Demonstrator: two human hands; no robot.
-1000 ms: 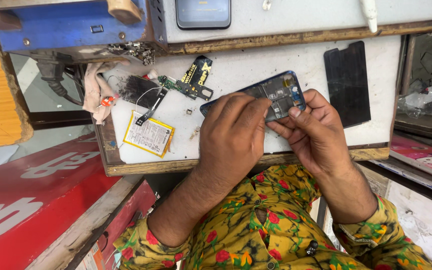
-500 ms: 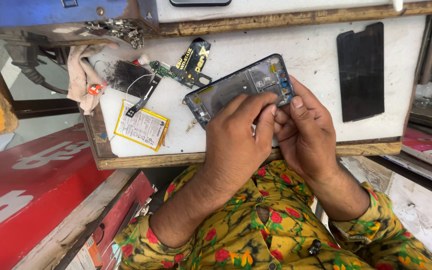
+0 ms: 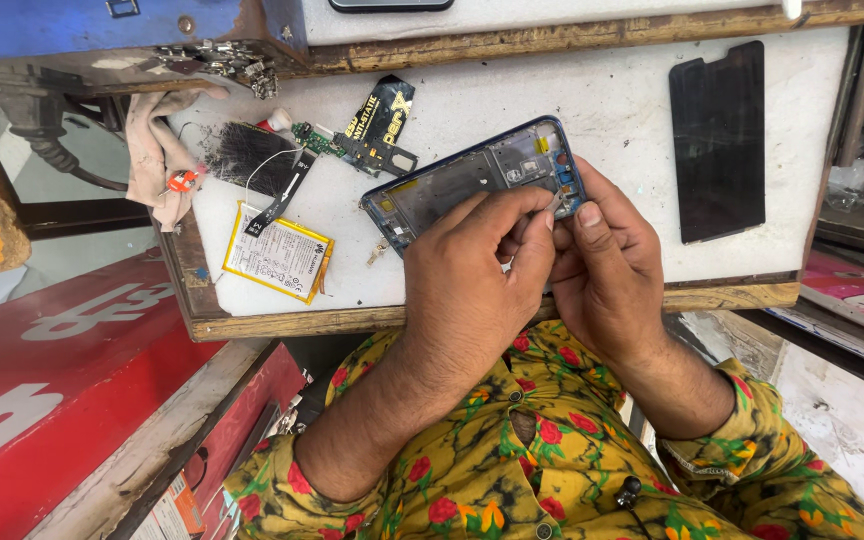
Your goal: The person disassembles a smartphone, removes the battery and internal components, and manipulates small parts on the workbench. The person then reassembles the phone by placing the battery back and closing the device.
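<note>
1. Since the earlier frame, both hands have drawn closer together over the opened phone frame (image 3: 472,180), and the view has shifted so the white work board (image 3: 612,100) sits higher in the picture.
2. At far left, a pale cloth (image 3: 152,150) hangs off the board edge beside a black bristle brush (image 3: 247,155), probably kept there for dusting parts.
3. Just below lies a flat yellow-edged battery (image 3: 280,255) with its ribbon cable, laid clear of the working spot.
4. Right of it, a green circuit board (image 3: 337,145) rests touching a black packet (image 3: 384,115), both above the frame.
5. Centre: the blue-rimmed, hollow phone frame lies tilted on the board, its metal inside facing up.
6. My left hand (image 3: 472,285) curls over the frame's lower edge, fingers narrow and pinched at something small; what it is, I cannot tell.
7. My right hand (image 3: 607,270) steadies the frame's right end, thumb pressed on the rim, fingers closed beneath.
8. At right, a glossy black screen panel (image 3: 717,140) lies flat, well apart.
</note>
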